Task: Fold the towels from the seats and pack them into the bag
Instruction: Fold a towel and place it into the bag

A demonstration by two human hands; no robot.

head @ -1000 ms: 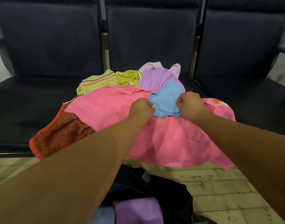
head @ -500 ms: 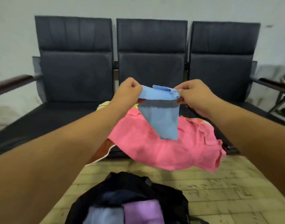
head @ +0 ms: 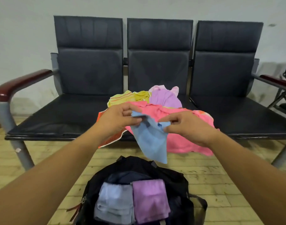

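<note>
Towels (head: 165, 99) lie on the middle seat (head: 158, 70), bag (head: 176, 181) on floor (head: 220, 176) before it

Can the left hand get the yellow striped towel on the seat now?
Likely yes, once freed: the yellow striped cloth towel lies exposed just beyond the left hand, with nothing between them. But its grip is pinching the small light blue towel.

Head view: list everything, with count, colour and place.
Padded bench seats: three, dark grey, against the wall.
Armrests: two, dark red, bench ends.
Loose towels: at least five, pink, lilac, pale pink, yellow-green, orange; heaped on the middle seat.
Small blue cloth towel: one, light blue, held before the heap.
Black fabric bag: one, open on the tiled floor.
Folded towels: two, grey-blue and purple, side by side in the bag.
Left hand, right hand: both pinch the blue towel's top edge.
</note>
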